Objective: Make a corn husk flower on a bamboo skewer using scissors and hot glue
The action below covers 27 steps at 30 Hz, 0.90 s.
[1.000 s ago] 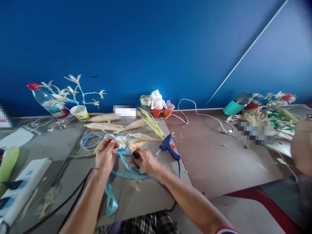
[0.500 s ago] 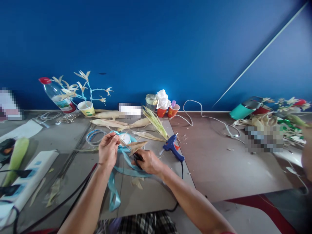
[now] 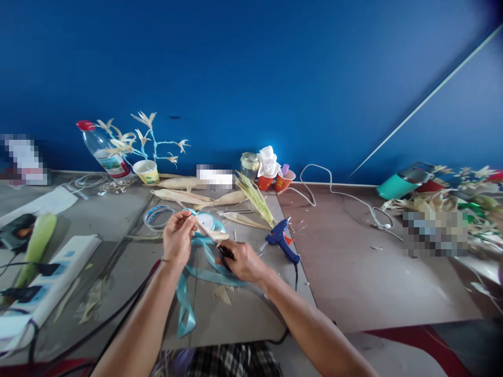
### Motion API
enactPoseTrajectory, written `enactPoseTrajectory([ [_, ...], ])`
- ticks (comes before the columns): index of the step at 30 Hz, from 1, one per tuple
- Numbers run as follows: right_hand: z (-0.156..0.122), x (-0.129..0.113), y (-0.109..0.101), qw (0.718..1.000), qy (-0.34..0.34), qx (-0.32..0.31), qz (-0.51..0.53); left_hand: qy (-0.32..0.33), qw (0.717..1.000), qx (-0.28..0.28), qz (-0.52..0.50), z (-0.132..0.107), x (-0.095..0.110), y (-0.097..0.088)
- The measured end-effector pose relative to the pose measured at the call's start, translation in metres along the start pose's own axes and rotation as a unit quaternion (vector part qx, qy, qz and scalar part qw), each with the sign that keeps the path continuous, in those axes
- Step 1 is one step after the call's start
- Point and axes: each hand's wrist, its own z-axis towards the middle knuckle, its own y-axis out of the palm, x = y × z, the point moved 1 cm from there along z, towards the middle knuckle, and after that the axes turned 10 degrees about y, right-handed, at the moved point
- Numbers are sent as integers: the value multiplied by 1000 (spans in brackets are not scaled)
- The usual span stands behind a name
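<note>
My left hand point(image 3: 177, 239) pinches a small pale strip of corn husk point(image 3: 215, 236) at its upper end. My right hand point(image 3: 242, 260) is closed round the black handles of scissors point(image 3: 216, 243), whose blades point up-left toward the left fingers and meet the husk. Under both hands lies a light blue ribbon point(image 3: 184, 309), trailing toward the table's near edge from its spool point(image 3: 207, 222). A blue glue gun point(image 3: 282, 240) rests just right of my right hand.
Dried corn husks point(image 3: 184, 197), a yellow cup with a husk-flower branch point(image 3: 145, 171), a tilted plastic bottle point(image 3: 102, 150), a jar and red cups point(image 3: 275, 180) line the back. A power strip point(image 3: 47, 290) and cables lie left; a white cord point(image 3: 341, 195) and husk flowers point(image 3: 444, 196) right.
The camera view has shifted so everything sits further right and lower. The husk piece between my hands looks shorter now, with the scissors closer to my left fingers.
</note>
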Motion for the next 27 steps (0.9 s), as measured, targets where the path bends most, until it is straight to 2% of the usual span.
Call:
enactPoseTrajectory([
  [9,-1,1,2,1000,-5,3,15,-2,999,-15,-30,-1,3,3],
  [17,-1,0,2,1000,9,16,6,-24,1000,-12,-7,-2,0,3],
  [27,-1,3,3,998,16,26,-49,49,996,-15,74,-3,-11,-1],
])
